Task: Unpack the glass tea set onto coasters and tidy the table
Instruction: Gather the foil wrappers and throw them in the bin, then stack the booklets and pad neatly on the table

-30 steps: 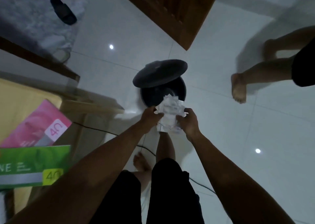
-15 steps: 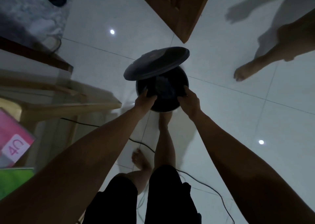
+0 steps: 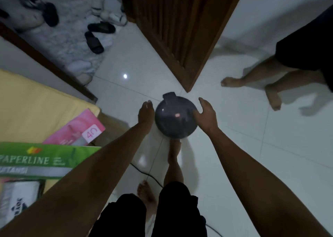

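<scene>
A dark round pedal bin (image 3: 175,118) stands on the white tile floor below me, its lid down. My left hand (image 3: 145,114) hovers just left of the bin with straight fingers and holds nothing. My right hand (image 3: 205,114) is at the bin's right side, fingers spread and relaxed, touching or almost touching the lid's edge. The crumpled white wrapping paper is not visible. No tea set or coasters are in view.
A yellow-covered table (image 3: 36,108) at the left carries a pink pack (image 3: 79,128), a green paper ream (image 3: 41,160) and a white packet (image 3: 18,199). A brown wooden door (image 3: 180,29) stands ahead. Another person's bare legs (image 3: 255,81) are at the right. A black cable (image 3: 147,175) crosses the floor.
Both hands held crumpled white paper over the open bin, dropped it in and let go. The lid has come down, and my hands now hover at the bin's sides.
</scene>
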